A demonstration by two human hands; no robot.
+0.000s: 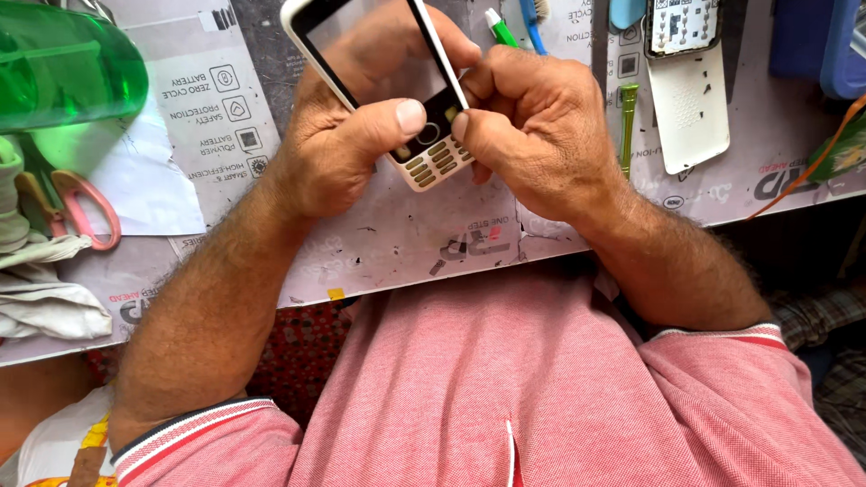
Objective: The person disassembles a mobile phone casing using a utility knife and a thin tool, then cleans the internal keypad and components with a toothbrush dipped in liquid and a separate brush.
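Observation:
My left hand (pixel 334 144) grips a white keypad phone front housing (pixel 424 158) with a clear screen window, thumb pressed near its navigation key. My right hand (pixel 532 126) closes on the housing's right edge, thumb tip meeting the keypad area. The housing is tilted, its top end running out of the frame above. My fingers show through the transparent window.
The worktable (pixel 406 243) is covered with printed paper. Green bottle (pixel 63 72) and pink-handled scissors (pixel 86 207) with white cloth lie left. A white phone back cover (pixel 690 113), a circuit board (pixel 683 22), a green tool (pixel 628 126) and a toothbrush (pixel 534 18) lie right.

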